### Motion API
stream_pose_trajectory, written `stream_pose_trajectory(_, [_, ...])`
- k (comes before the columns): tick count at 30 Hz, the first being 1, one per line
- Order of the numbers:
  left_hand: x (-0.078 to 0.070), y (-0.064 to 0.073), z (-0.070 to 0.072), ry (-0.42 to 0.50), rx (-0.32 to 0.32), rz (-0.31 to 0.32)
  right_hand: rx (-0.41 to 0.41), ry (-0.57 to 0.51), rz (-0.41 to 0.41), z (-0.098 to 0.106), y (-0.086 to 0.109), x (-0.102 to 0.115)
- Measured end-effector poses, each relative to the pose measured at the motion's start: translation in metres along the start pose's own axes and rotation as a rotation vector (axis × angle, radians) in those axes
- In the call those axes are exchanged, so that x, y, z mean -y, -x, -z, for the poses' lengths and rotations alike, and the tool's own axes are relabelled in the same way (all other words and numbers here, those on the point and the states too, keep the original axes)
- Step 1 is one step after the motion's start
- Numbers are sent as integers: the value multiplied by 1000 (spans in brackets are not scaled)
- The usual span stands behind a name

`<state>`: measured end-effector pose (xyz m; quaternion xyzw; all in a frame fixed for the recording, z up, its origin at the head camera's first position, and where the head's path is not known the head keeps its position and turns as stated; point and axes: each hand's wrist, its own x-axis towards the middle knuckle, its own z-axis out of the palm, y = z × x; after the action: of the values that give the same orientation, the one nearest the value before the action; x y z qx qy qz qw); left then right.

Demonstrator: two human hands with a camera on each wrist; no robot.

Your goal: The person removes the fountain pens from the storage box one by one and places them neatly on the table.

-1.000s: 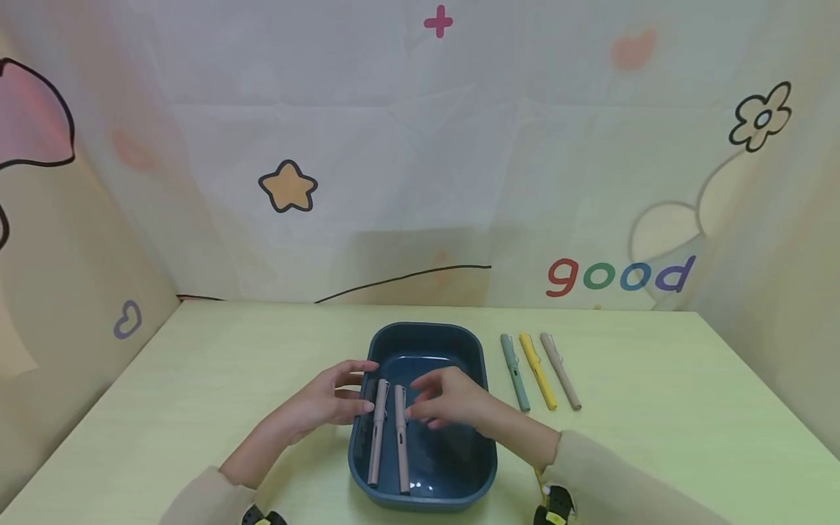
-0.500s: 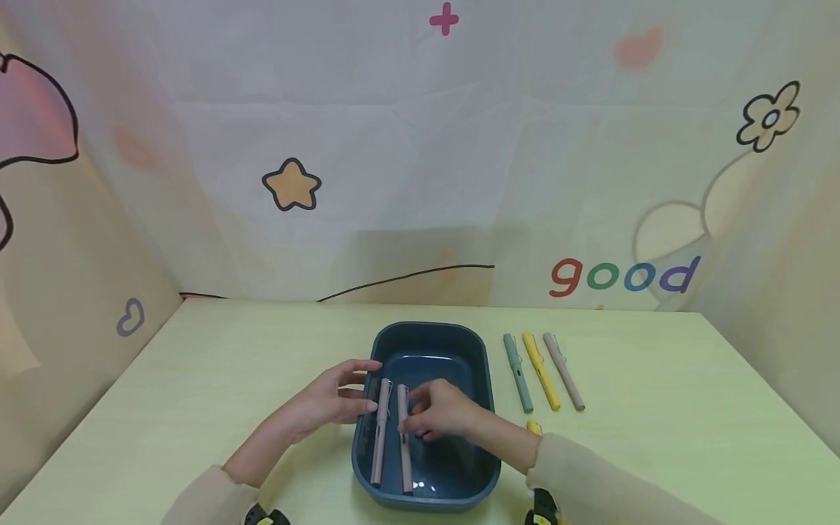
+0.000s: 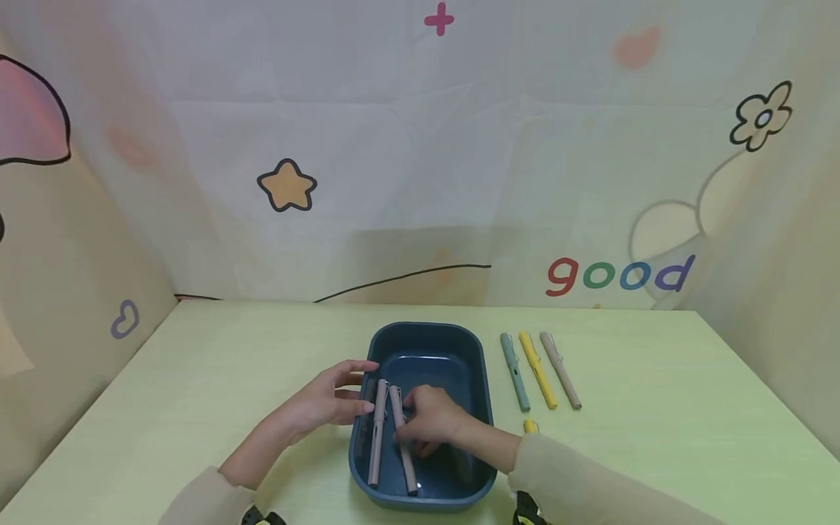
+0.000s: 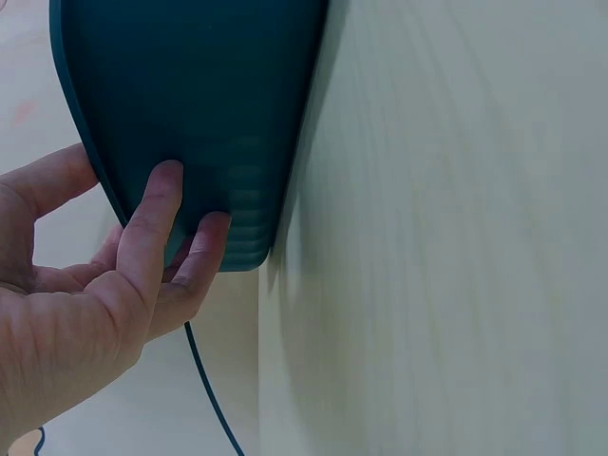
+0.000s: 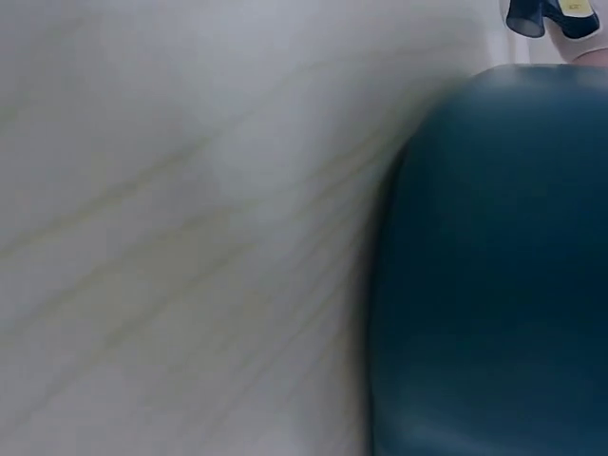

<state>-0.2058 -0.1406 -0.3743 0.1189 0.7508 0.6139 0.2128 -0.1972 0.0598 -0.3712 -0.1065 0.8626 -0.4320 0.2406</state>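
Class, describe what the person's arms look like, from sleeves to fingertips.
The left sleeve and right sleeve are plain and beige. Beside each sits a black device with yellow markings. The fingers wear no gloves.

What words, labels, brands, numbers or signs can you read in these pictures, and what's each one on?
"good": on the backdrop, lower right, in multicoloured letters.
"+": a pink plus sign on the backdrop, near the top.
Yellow label on the black wrist device: too small and blurred to read.
Pens and blue box: no readable text.
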Motion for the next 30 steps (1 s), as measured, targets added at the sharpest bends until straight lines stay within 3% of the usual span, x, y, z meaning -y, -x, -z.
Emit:
stream_pose_trajectory(15, [0, 0, 1, 8, 28, -15, -50, 129, 33, -7, 0, 2])
stream_pose_trajectory(30, [-1, 1, 3, 19, 33, -12, -51, 155, 31, -5, 1, 6])
